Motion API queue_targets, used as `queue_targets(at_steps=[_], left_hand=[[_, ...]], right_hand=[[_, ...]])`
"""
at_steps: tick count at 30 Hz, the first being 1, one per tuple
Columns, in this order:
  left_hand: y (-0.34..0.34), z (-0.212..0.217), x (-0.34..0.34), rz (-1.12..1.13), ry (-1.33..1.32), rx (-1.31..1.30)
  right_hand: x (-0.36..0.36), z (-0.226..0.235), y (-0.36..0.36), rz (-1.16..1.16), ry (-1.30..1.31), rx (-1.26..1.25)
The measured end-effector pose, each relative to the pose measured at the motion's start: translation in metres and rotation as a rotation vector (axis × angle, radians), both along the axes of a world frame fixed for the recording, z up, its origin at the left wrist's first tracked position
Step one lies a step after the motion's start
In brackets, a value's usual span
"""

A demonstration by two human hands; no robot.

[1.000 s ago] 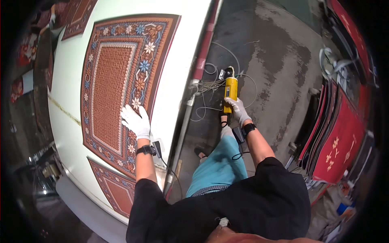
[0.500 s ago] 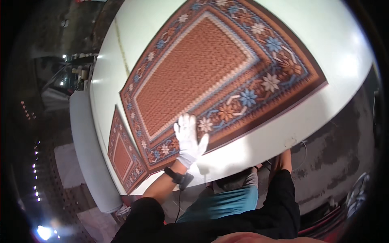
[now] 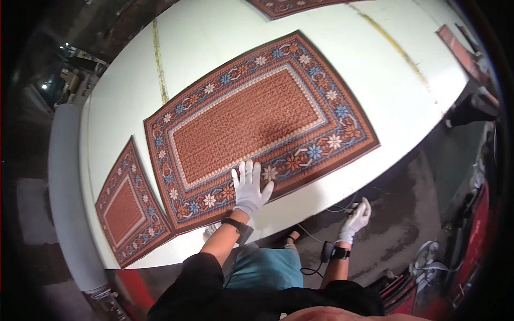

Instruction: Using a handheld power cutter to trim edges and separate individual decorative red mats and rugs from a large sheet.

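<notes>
A brown rectangular mat [image 3: 235, 128] with a border of blue, white and orange flowers lies flat on the white table. On its near border rests my left hand [image 3: 249, 193], in a white glove, fingers spread and palm down. My right hand [image 3: 357, 218], gloved too, is off the table's near edge, apart from the mat. Its fingers are bent and drawn together; whatever they may hold is too small to make out. A thin cable [image 3: 334, 207] shows beside it. To the left lies a smaller mat [image 3: 126, 206] of the same pattern, its corner close to the larger one.
Along the table's left side runs a long grey roll [image 3: 72, 187]. Part of another patterned mat [image 3: 284, 8] lies at the far edge. Yellow streaks [image 3: 396, 48] mark the white tabletop [image 3: 209, 45]. A person's dark sleeve [image 3: 471, 111] shows at the far right.
My right hand has come out from beneath the table's near edge into sight. The view has shifted and shows more of the table. My left hand stays on the mat's near border.
</notes>
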State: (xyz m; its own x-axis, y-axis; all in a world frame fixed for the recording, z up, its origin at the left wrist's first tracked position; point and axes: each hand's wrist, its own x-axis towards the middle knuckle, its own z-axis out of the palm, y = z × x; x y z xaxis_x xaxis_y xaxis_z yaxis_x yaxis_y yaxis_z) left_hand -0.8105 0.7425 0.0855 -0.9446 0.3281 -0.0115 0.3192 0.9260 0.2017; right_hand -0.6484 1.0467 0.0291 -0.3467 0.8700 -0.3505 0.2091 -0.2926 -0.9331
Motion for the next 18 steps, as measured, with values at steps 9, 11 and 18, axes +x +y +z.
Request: queue_targets(at_steps=[9, 11, 18], left_hand=[[-0.064, 0.012, 0.077, 0.905, -1.134, 1.345], [-0.121, 0.007, 0.123, 1.135, -1.321, 1.737], [-0.206, 0.097, 0.056, 1.158, -0.663, 1.725]], right_hand=[[-0.087, 0.049, -0.118, 0.407, 0.326, -0.625], [-0.119, 0.069, -0.138, 0.380, 0.356, -0.924], [-0.129, 0.131, -0.138, 0.956, -0.079, 0.523]])
